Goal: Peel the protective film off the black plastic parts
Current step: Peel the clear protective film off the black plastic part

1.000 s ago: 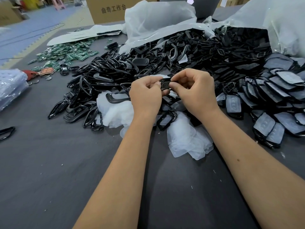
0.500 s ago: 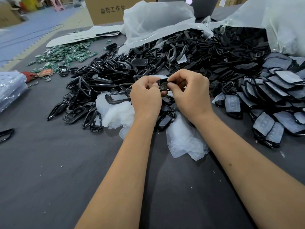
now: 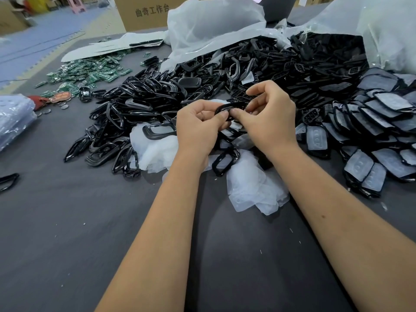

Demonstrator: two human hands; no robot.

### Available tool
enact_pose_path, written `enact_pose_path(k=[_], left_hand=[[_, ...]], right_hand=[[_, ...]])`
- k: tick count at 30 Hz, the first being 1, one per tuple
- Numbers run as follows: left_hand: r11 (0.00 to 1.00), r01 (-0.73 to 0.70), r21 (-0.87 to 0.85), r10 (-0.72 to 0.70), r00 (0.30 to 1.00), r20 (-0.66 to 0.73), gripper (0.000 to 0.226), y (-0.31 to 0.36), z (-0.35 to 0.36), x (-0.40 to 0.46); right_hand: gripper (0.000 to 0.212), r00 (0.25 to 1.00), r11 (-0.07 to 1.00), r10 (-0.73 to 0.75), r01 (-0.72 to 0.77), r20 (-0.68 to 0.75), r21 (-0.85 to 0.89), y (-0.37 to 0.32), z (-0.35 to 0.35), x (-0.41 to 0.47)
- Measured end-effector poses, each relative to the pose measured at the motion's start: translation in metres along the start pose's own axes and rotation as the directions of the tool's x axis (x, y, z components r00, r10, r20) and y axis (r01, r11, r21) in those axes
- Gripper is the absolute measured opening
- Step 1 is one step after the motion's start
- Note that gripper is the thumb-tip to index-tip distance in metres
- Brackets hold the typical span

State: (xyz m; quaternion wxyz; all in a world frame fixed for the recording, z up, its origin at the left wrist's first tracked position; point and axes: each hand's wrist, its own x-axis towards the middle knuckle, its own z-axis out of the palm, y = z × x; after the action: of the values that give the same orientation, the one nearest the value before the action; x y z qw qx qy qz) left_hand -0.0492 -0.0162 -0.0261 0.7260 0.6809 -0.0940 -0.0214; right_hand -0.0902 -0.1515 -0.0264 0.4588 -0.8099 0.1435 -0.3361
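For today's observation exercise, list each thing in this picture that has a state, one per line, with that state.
Left hand: pinching the frame.
Right hand: pinching the frame.
Frame: held above the table, between both hands.
Films: peeled, heaped loose on the table.
Covered parts: film still on, stacked at right.
Bag: open, parts spilling out.

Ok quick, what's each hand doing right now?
Left hand: fingers pinch the black plastic part.
Right hand: fingers pinch the same part from the other side.
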Motion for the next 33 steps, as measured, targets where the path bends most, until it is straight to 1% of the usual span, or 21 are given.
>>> enact_pose_path(k=[1,2,4,5,7,12,14,16,19,23,27,30,33], left_hand=[[0.999,0.02,-0.047,-0.019,1.0,0.012,0.017,0.0016,-0.0002,-0.0003],[0.995,0.041,-0.09,-0.039,0.999,0.02,0.015,0.0027,-0.0004,-0.0002],[0.988,0.072,-0.139,-0.067,0.997,0.037,0.014,0.0029,-0.0011,0.0005],[0.986,0.081,-0.147,-0.075,0.996,0.046,0.014,0.0026,-0.0013,0.0005],[0.986,0.084,-0.143,-0.074,0.995,0.071,0.014,0.0015,-0.0022,0.0006],[0.998,0.031,-0.046,-0.024,0.987,0.158,0.012,-0.002,-0.001,0.001],[0.999,0.016,-0.044,-0.01,0.99,0.137,0.011,-0.0029,-0.0012,0.0022],[0.998,0.007,-0.057,-0.001,0.994,0.113,0.015,-0.0035,-0.002,0.0034],[0.999,-0.015,-0.05,0.021,0.992,0.124,0.017,-0.0051,-0.0028,0.0038],[0.998,-0.014,-0.064,0.021,0.992,0.121,0.013,-0.0036,-0.002,0.002],[0.992,0.018,-0.129,-0.002,0.993,0.121,0.016,-0.002,-0.0027,0.0008],[0.974,0.06,-0.22,-0.034,0.992,0.124,0.014,-0.0001,-0.0037,-0.0011],[0.958,0.111,-0.264,-0.083,0.99,0.113,0.015,0.0019,-0.0042,-0.0012]], right_hand=[[0.035,0.999,0.999,0.027,-0.028,0.046,0.02,0.0012,-0.0024,0.0019],[0.03,0.991,0.995,0.057,-0.067,0.118,0.078,0.0021,-0.0042,0.0033],[0.014,0.962,0.956,0.094,-0.159,0.256,0.247,0.0041,-0.0055,0.0043],[0.008,0.953,0.935,0.095,-0.184,0.287,0.304,0.0052,-0.0059,0.0042],[0.006,0.949,0.915,0.096,-0.203,0.3,0.349,0.0066,-0.0057,0.0038],[0.011,0.934,0.89,0.145,-0.267,0.326,0.369,0.0084,-0.0083,0.0057],[0.011,0.923,0.876,0.165,-0.3,0.348,0.377,0.0086,-0.0086,0.0071],[0.012,0.914,0.869,0.181,-0.321,0.363,0.377,0.0084,-0.0082,0.0076],[0.013,0.907,0.844,0.205,-0.354,0.368,0.403,0.0084,-0.0072,0.0068],[0.009,0.916,0.841,0.163,-0.323,0.366,0.434,0.0067,-0.0074,0.0065],[0.014,0.921,0.822,0.15,-0.319,0.361,0.472,0.003,-0.0092,0.0072],[0.016,0.905,0.805,0.167,-0.355,0.392,0.476,0.0027,-0.0103,0.0072],[0.013,0.889,0.791,0.204,-0.396,0.409,0.466,0.0035,-0.0091,0.0065]])
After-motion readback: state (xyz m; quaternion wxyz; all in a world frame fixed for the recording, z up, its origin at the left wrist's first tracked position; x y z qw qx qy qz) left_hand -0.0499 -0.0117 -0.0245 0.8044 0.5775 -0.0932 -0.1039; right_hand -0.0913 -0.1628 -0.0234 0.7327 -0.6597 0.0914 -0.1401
